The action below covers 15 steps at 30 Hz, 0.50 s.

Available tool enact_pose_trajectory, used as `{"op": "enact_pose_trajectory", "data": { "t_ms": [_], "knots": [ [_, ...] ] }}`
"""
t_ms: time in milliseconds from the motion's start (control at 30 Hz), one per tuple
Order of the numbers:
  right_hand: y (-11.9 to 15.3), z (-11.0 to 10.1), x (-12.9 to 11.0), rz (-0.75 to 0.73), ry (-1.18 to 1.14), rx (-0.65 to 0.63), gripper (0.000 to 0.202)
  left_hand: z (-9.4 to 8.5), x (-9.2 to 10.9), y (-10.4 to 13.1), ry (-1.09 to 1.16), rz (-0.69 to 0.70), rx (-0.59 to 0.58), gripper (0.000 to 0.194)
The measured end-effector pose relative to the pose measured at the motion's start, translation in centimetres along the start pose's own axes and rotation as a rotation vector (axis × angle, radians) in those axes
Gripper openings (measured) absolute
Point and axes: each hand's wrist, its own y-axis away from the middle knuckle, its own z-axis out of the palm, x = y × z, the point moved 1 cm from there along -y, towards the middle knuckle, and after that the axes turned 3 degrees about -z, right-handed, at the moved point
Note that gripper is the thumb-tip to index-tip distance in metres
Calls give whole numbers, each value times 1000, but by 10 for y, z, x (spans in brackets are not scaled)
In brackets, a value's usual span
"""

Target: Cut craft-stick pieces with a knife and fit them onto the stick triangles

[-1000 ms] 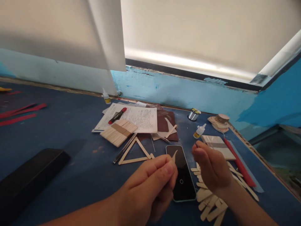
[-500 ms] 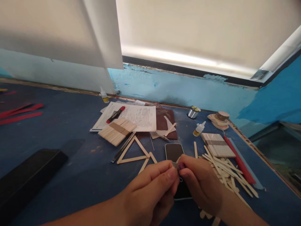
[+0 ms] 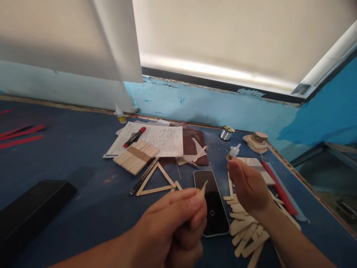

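My left hand is closed, thumb against forefinger, pinching a thin pale sliver. It looks like wood, and only its curved tip sticks out above the fingers. My right hand is raised over the loose craft sticks, its fingers curled. Whether it holds anything is hidden. Just behind its fingertips in view stands a small glue bottle. A phone lies face up on the blue table between the hands. Left of it is a triangle of craft sticks, with more joined sticks partly covered by my left hand.
Banded craft sticks rest against printed papers, with a red-capped marker on top. Another banded bundle, a wire spool and a red strip are on the right. A black object lies left.
My hands have come apart. The right moved up and right, away from the left, and the small purple piece at its fingers is out of sight. The pale tip now shows in my left hand.
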Motion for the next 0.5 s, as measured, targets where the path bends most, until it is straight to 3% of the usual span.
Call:
{"op": "enact_pose_trajectory", "data": {
  "t_ms": [67, 233, 500],
  "knots": [
    [7, -2, -9, -18, -64, -59, 45, -4, 2, -3, -13, 19, 4, 34],
    [27, 3, -32, -169, -182, -349, 38, -9, 0, -9, -67, 66, 31, 33],
    [34, 9, -41, -140, -245, -445, 35, -6, -6, -11, -81, 37, 73, 39]
  ]
}}
